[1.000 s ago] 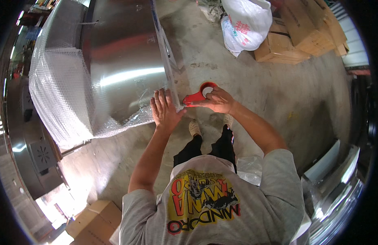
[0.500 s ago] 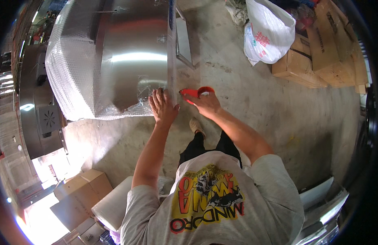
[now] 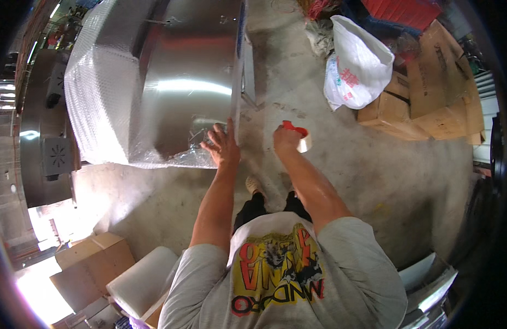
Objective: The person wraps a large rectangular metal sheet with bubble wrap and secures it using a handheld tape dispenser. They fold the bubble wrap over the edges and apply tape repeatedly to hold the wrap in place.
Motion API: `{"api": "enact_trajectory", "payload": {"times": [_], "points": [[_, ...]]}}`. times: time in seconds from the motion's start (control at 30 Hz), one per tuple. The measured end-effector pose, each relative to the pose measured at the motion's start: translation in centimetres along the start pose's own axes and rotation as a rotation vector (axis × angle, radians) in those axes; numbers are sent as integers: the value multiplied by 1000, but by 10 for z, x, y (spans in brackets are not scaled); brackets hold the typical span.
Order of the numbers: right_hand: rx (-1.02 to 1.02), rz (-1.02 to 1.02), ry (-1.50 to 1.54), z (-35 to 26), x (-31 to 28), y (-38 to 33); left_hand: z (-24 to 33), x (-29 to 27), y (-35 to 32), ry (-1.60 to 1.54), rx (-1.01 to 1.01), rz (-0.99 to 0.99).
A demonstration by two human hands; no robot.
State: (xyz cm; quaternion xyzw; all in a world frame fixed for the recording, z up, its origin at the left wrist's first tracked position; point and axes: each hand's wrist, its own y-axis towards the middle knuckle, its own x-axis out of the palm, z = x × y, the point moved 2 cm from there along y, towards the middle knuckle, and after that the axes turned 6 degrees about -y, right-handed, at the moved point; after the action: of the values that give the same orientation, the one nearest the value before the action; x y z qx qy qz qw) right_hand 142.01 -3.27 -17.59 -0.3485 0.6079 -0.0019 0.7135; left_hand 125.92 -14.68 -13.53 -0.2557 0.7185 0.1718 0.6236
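Observation:
A large stainless-steel panel (image 3: 188, 60), part of a bulky unit, stands ahead of me on the left. Bubble wrap (image 3: 103, 98) covers its left side and its near lower edge. My left hand (image 3: 223, 147) rests with spread fingers on the near right corner, where clear film is crumpled on the metal. In my right hand (image 3: 287, 138) is a red tape dispenser (image 3: 298, 130), held apart from the panel, above the floor to its right. A pale roll of tape shows beneath its red frame. The fingers of that hand are closed round it.
A white sack (image 3: 360, 63) and cardboard boxes (image 3: 440, 82) stand on the floor at the far right. Another steel unit (image 3: 45, 120) is at the left. Behind me on the left are an open carton (image 3: 94, 268) and a bubble-wrap roll (image 3: 144, 279).
My right hand has moved right with the tape dispenser, which has turned. My left hand has stayed at the panel's corner. The whole view has shifted slightly.

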Motion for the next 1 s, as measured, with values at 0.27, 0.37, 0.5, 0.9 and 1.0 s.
{"api": "enact_trajectory", "payload": {"times": [0.27,0.37,0.5,0.9,1.0], "points": [[113,-424,251,163,130,-74,11,4,15,142,-60,-146],[-39,-222,419,169,191,-127,15,-6,9,110,-53,-55],[63,-300,704,192,261,-188,16,-6,-12,142,104,-168],[152,122,592,198,183,-151,-2,-26,-93,-616,259,373],[-128,169,938,145,67,-113,-29,15,-166,-962,237,43]]}}
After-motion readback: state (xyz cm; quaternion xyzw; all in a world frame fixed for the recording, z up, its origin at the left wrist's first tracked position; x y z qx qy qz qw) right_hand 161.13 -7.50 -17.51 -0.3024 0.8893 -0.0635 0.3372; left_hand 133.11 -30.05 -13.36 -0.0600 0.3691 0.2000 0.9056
